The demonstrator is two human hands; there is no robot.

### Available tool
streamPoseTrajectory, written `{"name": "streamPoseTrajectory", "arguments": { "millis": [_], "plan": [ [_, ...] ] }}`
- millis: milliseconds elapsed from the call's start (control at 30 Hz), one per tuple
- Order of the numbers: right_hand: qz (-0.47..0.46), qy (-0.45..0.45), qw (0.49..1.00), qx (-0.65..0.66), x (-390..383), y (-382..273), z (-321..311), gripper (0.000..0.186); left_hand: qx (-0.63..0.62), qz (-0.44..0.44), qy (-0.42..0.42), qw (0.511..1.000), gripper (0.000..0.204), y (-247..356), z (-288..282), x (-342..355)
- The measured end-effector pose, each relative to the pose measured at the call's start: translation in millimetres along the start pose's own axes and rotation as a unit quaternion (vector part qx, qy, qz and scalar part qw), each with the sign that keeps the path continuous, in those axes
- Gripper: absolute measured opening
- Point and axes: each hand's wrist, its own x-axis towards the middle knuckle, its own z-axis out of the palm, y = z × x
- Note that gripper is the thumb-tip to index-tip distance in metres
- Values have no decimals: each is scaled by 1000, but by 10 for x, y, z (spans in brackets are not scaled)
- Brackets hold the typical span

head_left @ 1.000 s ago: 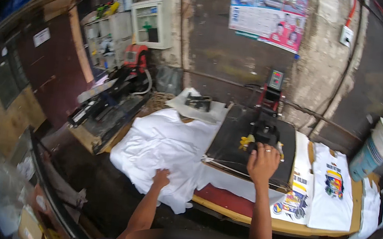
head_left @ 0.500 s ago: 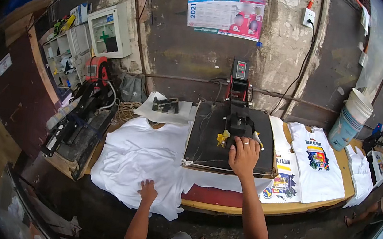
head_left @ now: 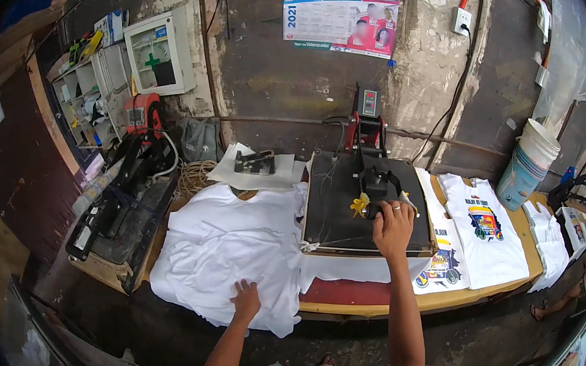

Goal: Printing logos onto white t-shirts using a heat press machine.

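Note:
My left hand [head_left: 245, 302] rests on the lower part of a plain white T-shirt [head_left: 228, 248], fingers spread and holding nothing. The shirt lies loosely spread with wrinkles, just left of a heat press [head_left: 336, 217]. My right hand [head_left: 394, 229] is closed over the black handle at the press's front, its palm hiding much of the grip. Yellow cloth [head_left: 360, 205] is tied beside the handle. The press's dark top plate covers white fabric [head_left: 341, 268], which sticks out along the front edge over a red surface [head_left: 345, 292].
Printed white T-shirts [head_left: 486, 230] lie on the table [head_left: 464, 298] to the right, near stacked buckets [head_left: 528, 166]. Further left stands another press-like machine [head_left: 123, 214]. Coiled rope [head_left: 196, 178] and a black object on white sheets [head_left: 255, 162] sit behind the plain shirt.
The view has shifted slightly, so the table and shirts appear a little further right. Both hands keep their places, the left on the shirt and the right on the press handle.

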Motion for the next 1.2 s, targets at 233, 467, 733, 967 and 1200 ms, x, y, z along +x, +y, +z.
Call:
{"name": "streamPoseTrajectory", "arguments": {
  "millis": [233,467,733,967,1200],
  "plan": [
    [14,17,1000,-19,-14,-60,38,22,76,41,-2,996,53,49,-47,-111],
    [14,39,998,-37,-11,-46,86,22,44,53,-8,998,60,92,-124,-200],
    [10,50,998,-43,-37,-70,85,20,73,43,-1,996,59,83,-83,-178],
    [13,43,998,-34,-26,-82,112,19,55,47,12,997,57,15,-53,-184],
    [16,46,998,-40,-35,-68,95,20,42,54,-2,998,57,40,-69,-191]
  ]
}}
